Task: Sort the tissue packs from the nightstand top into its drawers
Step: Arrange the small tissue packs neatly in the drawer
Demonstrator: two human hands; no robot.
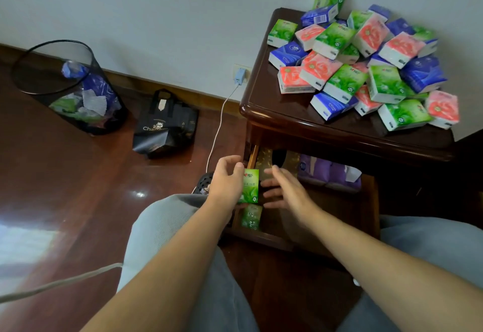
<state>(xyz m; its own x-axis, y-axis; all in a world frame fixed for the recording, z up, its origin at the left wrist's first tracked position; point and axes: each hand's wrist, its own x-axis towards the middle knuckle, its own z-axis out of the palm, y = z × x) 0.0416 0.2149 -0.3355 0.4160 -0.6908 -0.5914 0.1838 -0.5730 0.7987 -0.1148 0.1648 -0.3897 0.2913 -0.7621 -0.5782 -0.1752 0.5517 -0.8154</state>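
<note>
arms: bare, no sleeves in view | legs: grey ribbed trousers (167, 229) | wrists: nothing worn

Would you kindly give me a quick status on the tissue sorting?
Left hand grips green pack over open drawer. Right hand open beside it. Pile waits on nightstand. Nothing blocking.

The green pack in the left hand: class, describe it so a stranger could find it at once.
Start at the dark nightstand and drop to its open drawer. At the drawer's left edge, the left hand holds an upright green pack. Unlike the packs piled on top, it is gripped, above another green pack in the drawer.
</note>
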